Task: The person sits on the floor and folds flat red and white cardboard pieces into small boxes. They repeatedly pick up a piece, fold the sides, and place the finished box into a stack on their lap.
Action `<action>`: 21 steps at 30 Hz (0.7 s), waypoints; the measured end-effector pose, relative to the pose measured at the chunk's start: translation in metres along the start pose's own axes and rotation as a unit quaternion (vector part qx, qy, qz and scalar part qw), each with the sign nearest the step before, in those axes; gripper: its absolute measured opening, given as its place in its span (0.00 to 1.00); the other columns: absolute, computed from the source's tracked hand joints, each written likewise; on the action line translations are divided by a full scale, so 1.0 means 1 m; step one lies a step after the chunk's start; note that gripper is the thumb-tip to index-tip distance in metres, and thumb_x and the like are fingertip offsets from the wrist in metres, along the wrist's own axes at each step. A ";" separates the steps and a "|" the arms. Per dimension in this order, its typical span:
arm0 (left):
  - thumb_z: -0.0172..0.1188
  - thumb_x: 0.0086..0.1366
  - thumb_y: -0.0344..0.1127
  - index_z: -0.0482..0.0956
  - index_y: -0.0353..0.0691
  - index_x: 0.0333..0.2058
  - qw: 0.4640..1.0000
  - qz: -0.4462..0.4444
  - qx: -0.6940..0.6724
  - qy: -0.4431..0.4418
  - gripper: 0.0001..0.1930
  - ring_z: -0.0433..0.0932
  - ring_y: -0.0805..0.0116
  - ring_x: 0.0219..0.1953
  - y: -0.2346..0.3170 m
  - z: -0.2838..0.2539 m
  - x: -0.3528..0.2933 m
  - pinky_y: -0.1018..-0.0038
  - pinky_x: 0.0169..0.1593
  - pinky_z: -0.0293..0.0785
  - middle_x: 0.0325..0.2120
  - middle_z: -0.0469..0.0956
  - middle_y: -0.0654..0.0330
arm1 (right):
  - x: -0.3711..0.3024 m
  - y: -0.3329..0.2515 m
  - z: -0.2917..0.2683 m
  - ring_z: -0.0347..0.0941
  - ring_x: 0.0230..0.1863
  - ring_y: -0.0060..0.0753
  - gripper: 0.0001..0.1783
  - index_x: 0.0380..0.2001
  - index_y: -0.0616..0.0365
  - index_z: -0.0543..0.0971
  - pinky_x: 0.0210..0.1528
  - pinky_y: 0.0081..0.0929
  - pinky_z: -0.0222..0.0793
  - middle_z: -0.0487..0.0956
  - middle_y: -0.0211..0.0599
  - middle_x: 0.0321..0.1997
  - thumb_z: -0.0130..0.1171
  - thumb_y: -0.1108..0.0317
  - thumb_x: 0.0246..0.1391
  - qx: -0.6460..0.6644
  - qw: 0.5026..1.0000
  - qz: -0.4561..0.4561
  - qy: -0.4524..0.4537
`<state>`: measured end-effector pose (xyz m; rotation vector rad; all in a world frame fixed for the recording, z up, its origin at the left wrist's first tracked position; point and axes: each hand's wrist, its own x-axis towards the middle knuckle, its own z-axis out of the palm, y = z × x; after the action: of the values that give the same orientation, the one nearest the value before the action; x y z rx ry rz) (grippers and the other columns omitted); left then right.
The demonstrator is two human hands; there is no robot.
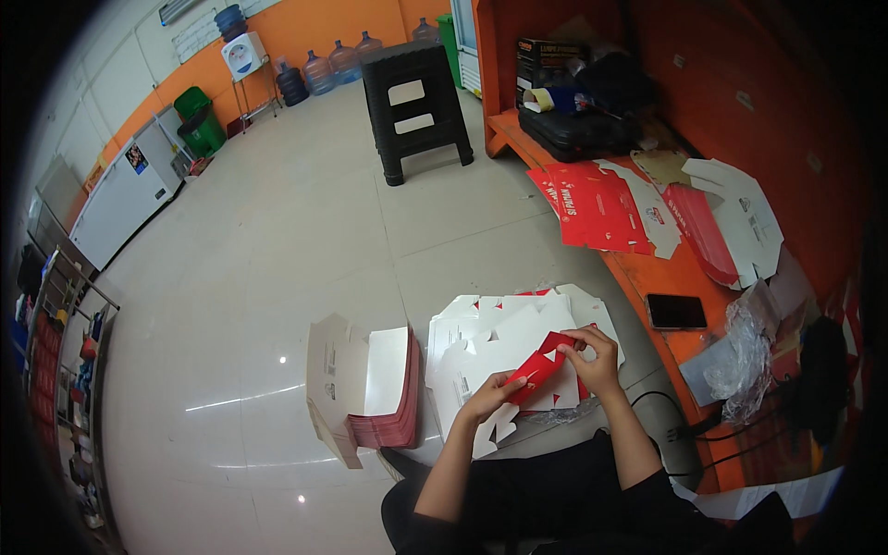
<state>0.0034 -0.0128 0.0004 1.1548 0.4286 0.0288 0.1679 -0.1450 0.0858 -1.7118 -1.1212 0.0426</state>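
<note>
A small red cardboard piece (539,370) with white triangles is held between both hands over a pile of flat white carton blanks (490,338) on the floor. My left hand (487,396) pinches its lower left end. My right hand (592,356) grips its upper right end with the fingertips. Both forearms come up from my lap, which is covered in black cloth.
A stack of folded red-and-white cartons (375,393) lies left of the pile. An orange bench (675,277) at right carries flat red cartons (601,205), a phone (676,311), a clear plastic bag (740,356) and a black case (573,129). A black stool (414,102) stands behind.
</note>
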 end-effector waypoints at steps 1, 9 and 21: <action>0.55 0.63 0.47 0.73 0.32 0.46 1.000 0.003 -0.004 -0.004 0.23 0.73 0.76 0.38 -0.001 -0.001 -0.001 0.77 0.46 0.68 0.37 0.77 0.61 | 0.001 -0.006 0.001 0.73 0.26 0.27 0.12 0.32 0.59 0.80 0.30 0.22 0.68 0.77 0.35 0.25 0.66 0.74 0.39 -0.008 1.000 -0.014 0.000; 0.58 0.62 0.42 0.77 0.33 0.39 0.994 0.042 0.094 -0.033 0.16 0.71 0.79 0.29 0.011 0.009 -0.007 0.81 0.35 0.68 0.28 0.77 0.64 | -0.010 -0.019 0.006 0.72 0.26 0.32 0.07 0.25 0.55 0.82 0.29 0.26 0.69 0.76 0.32 0.25 0.64 0.75 0.37 -0.063 0.986 -0.140 -0.062; 0.46 0.67 0.53 0.77 0.35 0.36 0.993 0.089 -0.036 0.074 0.23 0.71 0.79 0.26 0.031 -0.002 -0.020 0.82 0.32 0.67 0.26 0.77 0.64 | -0.048 -0.077 0.020 0.69 0.30 0.26 0.15 0.39 0.54 0.80 0.34 0.25 0.67 0.74 0.36 0.37 0.65 0.67 0.45 0.060 0.998 -0.027 -0.024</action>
<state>-0.0098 -0.0031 0.0342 1.1215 0.4508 0.2835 0.0804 -0.1623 0.1132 -1.5804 -1.1768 0.1148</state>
